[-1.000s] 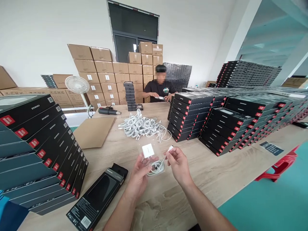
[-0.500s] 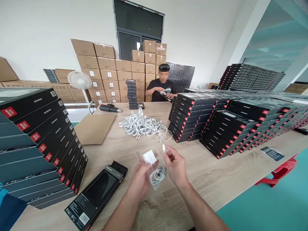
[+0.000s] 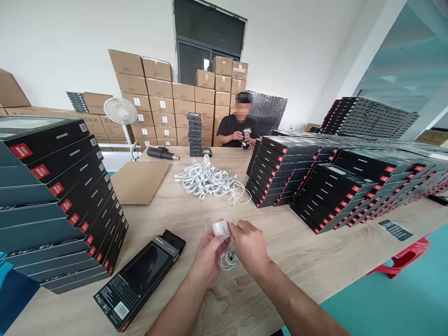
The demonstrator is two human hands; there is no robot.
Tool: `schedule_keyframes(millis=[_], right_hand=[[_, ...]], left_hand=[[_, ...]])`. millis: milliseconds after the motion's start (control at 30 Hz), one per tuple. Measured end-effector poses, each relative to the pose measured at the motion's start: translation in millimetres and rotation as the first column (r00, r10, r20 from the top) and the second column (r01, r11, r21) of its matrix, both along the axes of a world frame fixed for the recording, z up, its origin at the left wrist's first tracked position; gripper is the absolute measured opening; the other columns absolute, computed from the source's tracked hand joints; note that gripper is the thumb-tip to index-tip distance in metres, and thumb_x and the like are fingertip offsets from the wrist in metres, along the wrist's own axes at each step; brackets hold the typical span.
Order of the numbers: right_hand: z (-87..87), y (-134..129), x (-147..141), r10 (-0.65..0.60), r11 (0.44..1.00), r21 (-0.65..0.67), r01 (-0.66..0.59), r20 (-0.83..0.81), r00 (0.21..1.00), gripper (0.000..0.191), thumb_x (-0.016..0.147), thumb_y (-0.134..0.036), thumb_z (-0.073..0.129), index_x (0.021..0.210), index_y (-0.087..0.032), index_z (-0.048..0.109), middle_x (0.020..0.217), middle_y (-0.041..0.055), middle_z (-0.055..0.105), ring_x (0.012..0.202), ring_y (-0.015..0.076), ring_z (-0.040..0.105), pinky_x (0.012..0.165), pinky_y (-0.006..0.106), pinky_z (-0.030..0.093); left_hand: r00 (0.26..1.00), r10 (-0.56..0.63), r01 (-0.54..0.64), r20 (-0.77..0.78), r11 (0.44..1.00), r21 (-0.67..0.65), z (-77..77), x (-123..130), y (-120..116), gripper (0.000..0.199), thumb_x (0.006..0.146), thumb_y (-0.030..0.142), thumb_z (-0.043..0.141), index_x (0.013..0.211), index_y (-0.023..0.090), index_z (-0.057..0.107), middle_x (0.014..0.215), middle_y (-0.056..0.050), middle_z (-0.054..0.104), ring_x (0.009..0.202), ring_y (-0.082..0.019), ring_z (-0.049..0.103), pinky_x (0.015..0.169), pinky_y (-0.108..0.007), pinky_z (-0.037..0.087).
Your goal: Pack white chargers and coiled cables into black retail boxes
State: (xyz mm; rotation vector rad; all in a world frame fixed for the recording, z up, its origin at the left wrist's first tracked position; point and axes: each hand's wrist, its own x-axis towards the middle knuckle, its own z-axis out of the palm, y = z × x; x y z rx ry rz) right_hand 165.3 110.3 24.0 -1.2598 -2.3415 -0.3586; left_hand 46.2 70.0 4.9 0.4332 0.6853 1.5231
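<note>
My left hand (image 3: 206, 257) grips a thin clear plastic tray (image 3: 209, 224) from its left side, thumb on top. In the tray sit a white charger block (image 3: 221, 229) and, below it, a coiled white charging cable (image 3: 228, 260). The fingers of my right hand (image 3: 250, 247) are pinched together at the charger's right edge, on the cable's end; its plug is hidden behind them. Left of my hands an open-flapped black box (image 3: 147, 275) lies on the table. Beyond them is a heap of coiled white cables (image 3: 206, 179).
Stacks of black boxes rise at left (image 3: 70, 186) and right (image 3: 280, 172). A cardboard sheet (image 3: 140, 182), a heat gun (image 3: 163, 153) and a small stack of dark boxes (image 3: 195, 135) lie farther back. Across the table sits a person (image 3: 238, 126) handling something small. A red stool (image 3: 402, 256) stands at right.
My right hand has moved down and left against the charger, covering the plug that showed before. The tray has tilted. The person opposite has lowered their head and hands.
</note>
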Motion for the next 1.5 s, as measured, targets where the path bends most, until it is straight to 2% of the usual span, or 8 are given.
schedule_keyframes(millis=[467,633,800,933,1067,1133,1300,1500], right_hand=[[26.6,1,29,0.190,0.826,-0.512,-0.234,-0.136,0.972,0.043,0.097,-0.015,0.043,0.133,-0.025,0.063,0.092,0.0086,0.074,0.083,0.0223,0.069,0.073,0.030,0.050],[2.2,19,32,0.234,0.658,-0.545,-0.519,-0.507,0.830,0.040,0.098,-0.030,0.049,0.136,-0.036,0.059,0.124,0.0004,0.071,0.108,0.0224,0.068,0.095,0.037,0.052],[-34.0,18,11,0.121,0.694,-0.433,-0.574,-0.717,0.687,0.042,0.096,-0.036,0.051,0.137,-0.030,0.059,0.126,0.0039,0.070,0.112,0.0222,0.065,0.104,0.040,0.049],[-31.2,17,-2,0.011,0.556,-0.501,-0.663,-0.794,0.608,0.045,0.096,-0.046,0.050,0.138,-0.030,0.058,0.116,0.0032,0.073,0.091,0.0195,0.069,0.086,0.036,0.058],[-15.0,28,4,0.006,0.351,-0.640,-0.683,-0.728,0.686,0.049,0.097,-0.050,0.047,0.143,-0.033,0.051,0.080,-0.0019,0.072,0.049,0.0105,0.052,0.048,0.025,0.053],[-13.7,33,7,0.092,0.385,-0.630,-0.675,-0.701,0.707,0.048,0.099,-0.048,0.045,0.144,-0.033,0.050,0.082,-0.0017,0.072,0.054,0.0116,0.057,0.054,0.027,0.056],[-34.1,30,0,0.338,0.682,-0.382,-0.623,-0.591,0.733,0.046,0.100,-0.032,0.044,0.145,-0.030,0.050,0.123,0.0053,0.070,0.111,0.0210,0.065,0.102,0.037,0.050],[-49.2,10,-18,0.161,0.876,-0.386,-0.287,-0.328,0.931,0.053,0.099,-0.019,0.037,0.151,-0.030,0.041,0.104,0.0089,0.072,0.091,0.0226,0.071,0.086,0.034,0.056]], left_hand=[[0.994,-0.039,0.040,0.107,0.999,-0.015,-3.1,-4,-5,0.045,0.062,0.013,0.074,0.107,0.016,0.071,0.101,-0.007,0.077,0.091,-0.022,0.071,0.081,-0.029,0.053],[0.990,0.034,-0.033,0.136,0.999,-0.013,-5.0,-12,-4,0.050,0.063,0.013,0.070,0.113,0.015,0.070,0.098,-0.007,0.077,0.084,-0.021,0.072,0.075,-0.029,0.055],[0.982,0.068,-0.069,0.177,0.998,-0.003,-9.9,-20,-1,0.053,0.066,0.011,0.068,0.119,0.014,0.066,0.092,-0.007,0.078,0.078,-0.019,0.072,0.073,-0.028,0.056],[0.973,0.060,-0.058,0.224,0.998,-0.014,-8.6,-32,-1,0.055,0.068,0.010,0.064,0.123,0.014,0.064,0.090,-0.007,0.077,0.079,-0.020,0.072,0.072,-0.029,0.057],[0.969,0.055,-0.051,0.241,0.998,-0.023,-2.6,-40,-2,0.054,0.069,0.009,0.062,0.123,0.015,0.063,0.095,-0.009,0.077,0.081,-0.022,0.073,0.072,-0.034,0.059],[0.972,0.033,-0.033,0.233,0.999,-0.004,-1.5,-41,-3,0.055,0.068,0.010,0.062,0.123,0.014,0.063,0.094,-0.009,0.077,0.079,-0.024,0.073,0.071,-0.037,0.059],[0.975,0.064,-0.062,0.211,0.998,-0.019,-6.8,-39,-2,0.061,0.065,0.011,0.063,0.126,0.013,0.061,0.087,-0.008,0.077,0.072,-0.024,0.072,0.069,-0.034,0.057],[0.966,0.068,-0.061,0.249,0.998,-0.034,-9.8,-39,0,0.064,0.066,0.010,0.062,0.129,0.015,0.059,0.087,-0.006,0.077,0.073,-0.022,0.071,0.072,-0.033,0.055]])
